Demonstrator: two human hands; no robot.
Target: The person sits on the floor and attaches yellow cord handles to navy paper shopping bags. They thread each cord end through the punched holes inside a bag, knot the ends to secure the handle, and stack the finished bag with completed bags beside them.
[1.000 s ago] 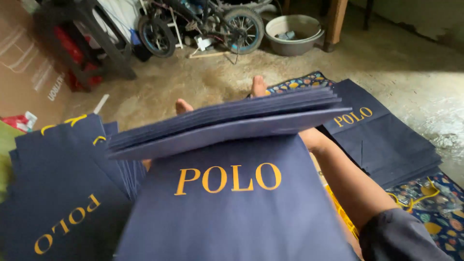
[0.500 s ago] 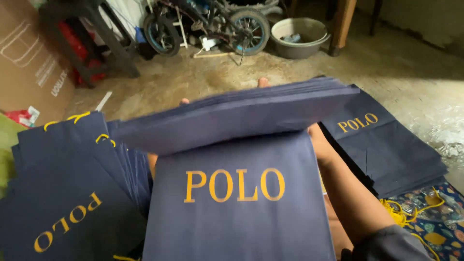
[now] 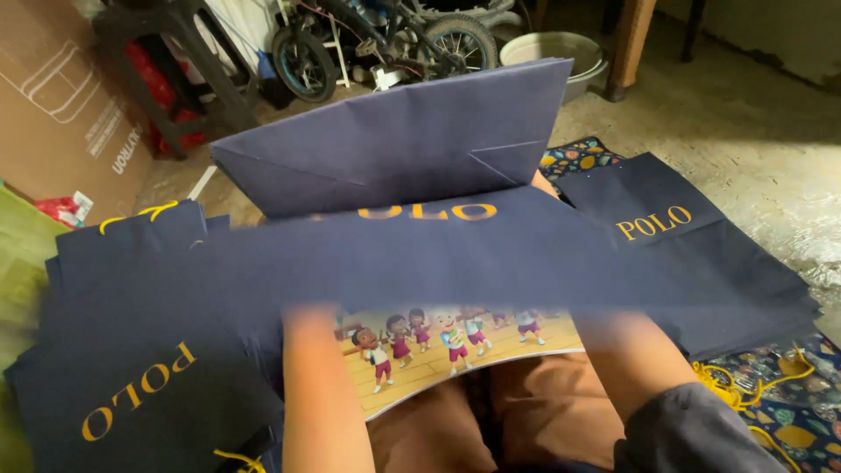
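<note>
Cannot see the hands: both tucked under a big blue paper bag point(image 3: 438, 254), so cannot tell if clenched, loose or holding it. Can see only the left arm point(image 3: 320, 394) and the right arm point(image 3: 626, 355), going up from the lap and in under the bag's blurry near edge. Hangs in the middle, over the lap, with its folded bottom point(image 3: 394, 140) standing up on the far side and gold letters across the front. Under it, lying on brown trousers point(image 3: 526, 420), a picture sheet point(image 3: 455, 342) with cartoon children on a yellow ground.

On the floor just beside the left arm, a left pile of bags point(image 3: 131, 350), dark blue too, with yellow cord handles point(image 3: 140, 213) at its far edge. On the other side, a right pile of bags point(image 3: 692, 263), lying partly on a mat point(image 3: 788, 429) with a bright pattern. Near the right arm, at the near edge of that pile, some loose yellow cord point(image 3: 745, 385).

Farther off, at the far left corner of the floor, a brown cardboard box point(image 3: 53, 105) and a black and red stand point(image 3: 166, 88). Along the far edge, a small bicycle point(image 3: 377, 44), a pale round tub point(image 3: 561, 48) and a wooden post point(image 3: 631, 44). On the far right, bare grey floor point(image 3: 745, 131) with a patch of light.
</note>
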